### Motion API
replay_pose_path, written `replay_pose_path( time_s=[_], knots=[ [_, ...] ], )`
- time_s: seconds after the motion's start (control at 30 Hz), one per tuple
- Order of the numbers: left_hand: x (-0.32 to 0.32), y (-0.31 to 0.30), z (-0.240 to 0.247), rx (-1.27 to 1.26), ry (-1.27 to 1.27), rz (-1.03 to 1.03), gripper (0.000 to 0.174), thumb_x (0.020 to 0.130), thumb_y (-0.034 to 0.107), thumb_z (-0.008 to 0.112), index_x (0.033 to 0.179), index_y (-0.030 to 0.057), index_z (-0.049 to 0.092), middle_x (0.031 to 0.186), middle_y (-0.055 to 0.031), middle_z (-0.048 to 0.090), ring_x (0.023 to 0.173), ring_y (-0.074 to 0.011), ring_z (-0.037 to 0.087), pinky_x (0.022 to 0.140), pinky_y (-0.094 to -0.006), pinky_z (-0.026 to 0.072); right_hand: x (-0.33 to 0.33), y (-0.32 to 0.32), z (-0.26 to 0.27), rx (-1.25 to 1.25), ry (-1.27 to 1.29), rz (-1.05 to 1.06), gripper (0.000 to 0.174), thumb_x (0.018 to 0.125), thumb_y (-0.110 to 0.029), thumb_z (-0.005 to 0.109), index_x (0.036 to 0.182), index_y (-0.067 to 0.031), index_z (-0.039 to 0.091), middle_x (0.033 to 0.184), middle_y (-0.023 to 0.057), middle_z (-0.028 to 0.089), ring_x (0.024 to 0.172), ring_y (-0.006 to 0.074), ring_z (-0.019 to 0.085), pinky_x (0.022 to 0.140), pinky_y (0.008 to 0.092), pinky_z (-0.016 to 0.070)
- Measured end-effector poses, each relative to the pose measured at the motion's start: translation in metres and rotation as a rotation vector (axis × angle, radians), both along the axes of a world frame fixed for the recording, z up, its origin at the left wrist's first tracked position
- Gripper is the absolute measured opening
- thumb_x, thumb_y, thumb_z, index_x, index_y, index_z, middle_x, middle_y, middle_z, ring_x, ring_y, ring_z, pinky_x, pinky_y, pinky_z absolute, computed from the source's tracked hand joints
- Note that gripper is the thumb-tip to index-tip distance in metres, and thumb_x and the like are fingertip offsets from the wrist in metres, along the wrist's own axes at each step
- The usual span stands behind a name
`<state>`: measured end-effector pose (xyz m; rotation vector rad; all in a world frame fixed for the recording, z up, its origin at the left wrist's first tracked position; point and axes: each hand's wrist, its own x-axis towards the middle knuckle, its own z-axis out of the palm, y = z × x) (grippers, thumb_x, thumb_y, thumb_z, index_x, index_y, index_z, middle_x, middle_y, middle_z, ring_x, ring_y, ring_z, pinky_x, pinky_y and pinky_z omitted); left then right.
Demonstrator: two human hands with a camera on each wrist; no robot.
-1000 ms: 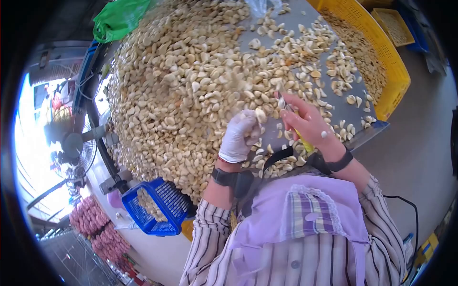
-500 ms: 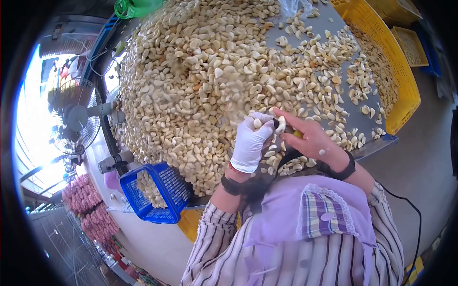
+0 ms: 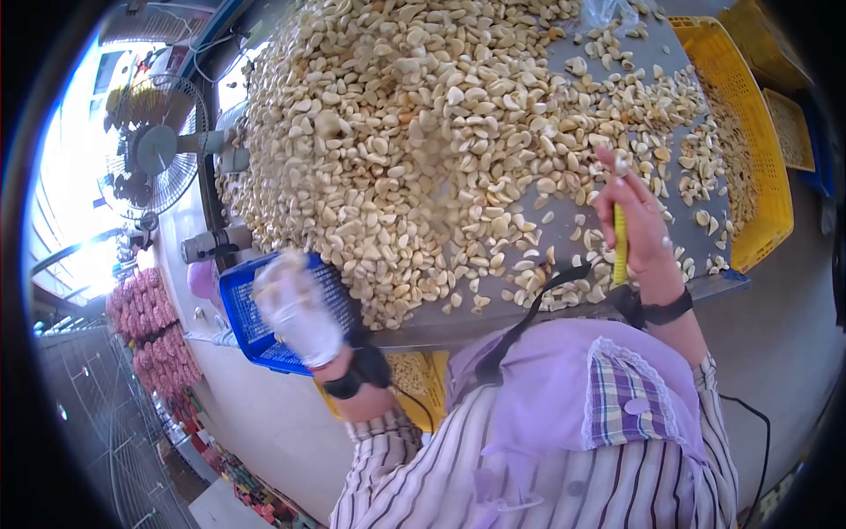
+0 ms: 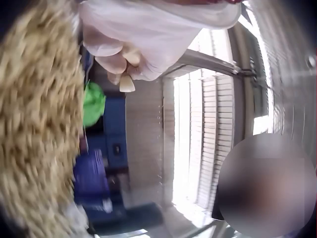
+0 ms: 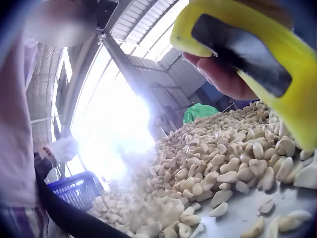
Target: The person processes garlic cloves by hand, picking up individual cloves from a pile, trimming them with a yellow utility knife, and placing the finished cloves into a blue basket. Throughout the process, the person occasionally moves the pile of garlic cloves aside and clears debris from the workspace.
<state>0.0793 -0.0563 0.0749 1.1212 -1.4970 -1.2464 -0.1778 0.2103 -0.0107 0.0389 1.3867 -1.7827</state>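
My gloved left hand (image 3: 304, 309) is over the blue basket (image 3: 331, 286) at the table's left front corner, blurred in the head view. In the left wrist view its curled fingers hold garlic cloves (image 4: 127, 84), one sticking out past the fingertips. The bare right hand (image 3: 641, 220) grips a knife by its yellow handle (image 3: 620, 247), above the table's right side. Black inlay shows on that handle in the right wrist view; the blade is hard to make out. A small white bit (image 3: 620, 166) shows at the right fingertips. Beyond both hands spreads a large pile of peeled garlic cloves (image 3: 397, 159).
A yellow crate (image 3: 765, 176) of cloves or skins stands at the table's right edge. Another yellow crate (image 3: 434, 375) sits below the front edge. A fan (image 3: 159, 148) is at the left, near hanging pink bundles (image 3: 145, 309). Loose cloves lie scattered on the grey tabletop (image 3: 564, 212).
My hands were together at the front middle, working on a clove. The left has swung left to over the blue basket; the right has moved right and away with the knife. The head view has shifted.
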Motion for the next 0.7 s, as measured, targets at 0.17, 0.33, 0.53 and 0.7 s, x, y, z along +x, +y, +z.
replay_pose_path(
  time_s=[0.17,0.33,0.53,0.7],
  knots=[
    [0.146,-0.117,-0.004,-0.558,-0.759,0.264,0.027,0.087,0.019,0.06,0.105,-0.001,0.059,0.092,-0.0118,0.064,0.083,-0.0162,0.06,0.073,-0.0286,0.0486,-0.009,-0.005,-0.006,-0.08,-0.066,-0.072,0.038,0.093,-0.026,0.05,0.13,-0.0143,0.048,0.065,-0.0004,0.05,0.04,0.0051,0.043,0.036,0.0181,0.0351],
    [0.066,-0.066,0.011,-1.182,-1.513,0.33,0.045,0.078,0.028,0.07,0.111,-0.0008,0.058,0.11,-0.0202,0.057,0.109,-0.0297,0.051,0.097,-0.0404,0.0371,-0.003,-0.015,-0.005,-0.047,-0.055,-0.029,0.039,0.093,-0.028,0.051,0.128,-0.0136,0.05,0.064,-0.0007,0.05,0.04,0.0049,0.043,0.036,0.0179,0.0353],
    [-0.068,0.04,-0.067,-0.48,-0.998,-0.528,0.048,0.076,0.042,0.067,0.104,0.0028,0.059,0.091,-0.016,0.063,0.083,-0.0309,0.062,0.071,-0.0363,0.0485,0.005,-0.019,-0.005,-0.004,-0.061,-0.02,0.038,0.093,-0.028,0.05,0.128,-0.0121,0.049,0.065,-0.0011,0.049,0.04,0.0046,0.042,0.036,0.0176,0.0351],
    [-0.12,0.102,-0.17,-0.358,-0.737,-1.034,0.045,0.076,0.034,0.066,0.108,0.0051,0.054,0.096,-0.0191,0.061,0.082,-0.0326,0.063,0.071,-0.0379,0.0515,0.003,-0.014,-0.002,-0.012,-0.06,-0.066,0.036,0.093,-0.028,0.051,0.125,-0.0106,0.052,0.064,-0.0015,0.05,0.04,0.0037,0.043,0.036,0.0171,0.0345]
  ],
)
